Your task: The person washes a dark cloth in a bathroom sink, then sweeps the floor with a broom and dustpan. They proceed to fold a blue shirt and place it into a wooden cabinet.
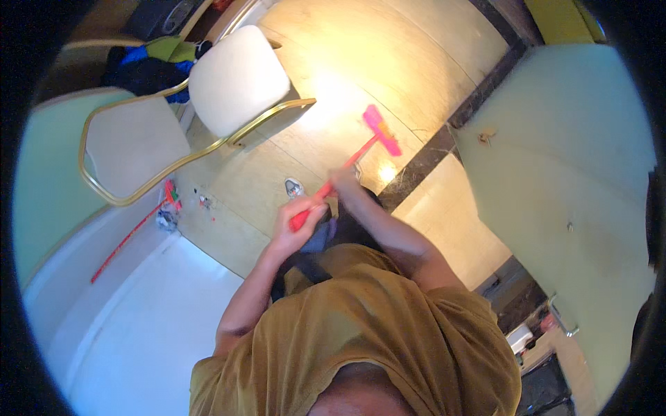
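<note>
A broom [382,130] with a pink head and a red handle slants away from me over the pale tiled floor. Near the top end of the handle, my left hand [299,221] is closed around it. Farther down, my right hand [343,182] grips the same handle, slightly blurred. The broom head lies by the dark stone strip [416,169] in the floor, where some fine strands of debris show. Whether the bristles touch the floor, I cannot tell.
A white padded chair [239,83] with a gold frame stands at the upper left. Another red-handled broom [127,239] leans near small litter [204,202]. At the right is a large pale green door [562,156]. A white surface [156,322] lies lower left.
</note>
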The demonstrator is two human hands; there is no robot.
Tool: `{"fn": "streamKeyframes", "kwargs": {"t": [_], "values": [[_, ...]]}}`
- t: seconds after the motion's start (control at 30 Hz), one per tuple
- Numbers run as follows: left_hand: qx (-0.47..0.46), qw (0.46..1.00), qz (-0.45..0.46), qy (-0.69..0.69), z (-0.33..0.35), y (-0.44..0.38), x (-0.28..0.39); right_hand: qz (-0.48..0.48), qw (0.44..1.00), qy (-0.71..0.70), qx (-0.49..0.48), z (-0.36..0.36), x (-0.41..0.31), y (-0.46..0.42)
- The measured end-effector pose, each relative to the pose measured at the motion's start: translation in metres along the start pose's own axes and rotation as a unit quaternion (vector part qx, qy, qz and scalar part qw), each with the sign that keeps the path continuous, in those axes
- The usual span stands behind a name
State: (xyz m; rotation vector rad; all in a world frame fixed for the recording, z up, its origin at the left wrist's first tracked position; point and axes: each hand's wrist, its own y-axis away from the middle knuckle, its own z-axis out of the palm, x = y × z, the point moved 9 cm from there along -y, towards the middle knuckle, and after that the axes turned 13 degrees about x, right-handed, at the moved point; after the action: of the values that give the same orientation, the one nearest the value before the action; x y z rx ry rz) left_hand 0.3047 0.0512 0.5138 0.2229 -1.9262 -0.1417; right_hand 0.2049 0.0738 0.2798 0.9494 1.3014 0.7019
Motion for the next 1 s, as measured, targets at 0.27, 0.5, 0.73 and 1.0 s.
{"fn": "streamKeyframes", "kwargs": {"t": [0.27, 0.5, 0.73, 1.0], "values": [[0.104, 0.994, -0.020, 0.003, -0.064, 0.046, 0.044, 0.078, 0.988, 0.052, -0.127, 0.068, 0.018, 0.070], [0.145, 0.989, -0.020, 0.026, -0.037, 0.037, -0.008, -0.183, 0.931, 0.234, -0.212, 0.057, -0.003, -0.020], [0.269, 0.958, -0.076, 0.064, -0.103, 0.107, -0.047, 0.034, 0.939, 0.293, -0.178, 0.112, 0.062, 0.055], [0.336, 0.936, -0.099, 0.024, -0.190, 0.155, -0.031, 0.135, 0.927, 0.254, -0.242, 0.204, 0.097, 0.146]]}}
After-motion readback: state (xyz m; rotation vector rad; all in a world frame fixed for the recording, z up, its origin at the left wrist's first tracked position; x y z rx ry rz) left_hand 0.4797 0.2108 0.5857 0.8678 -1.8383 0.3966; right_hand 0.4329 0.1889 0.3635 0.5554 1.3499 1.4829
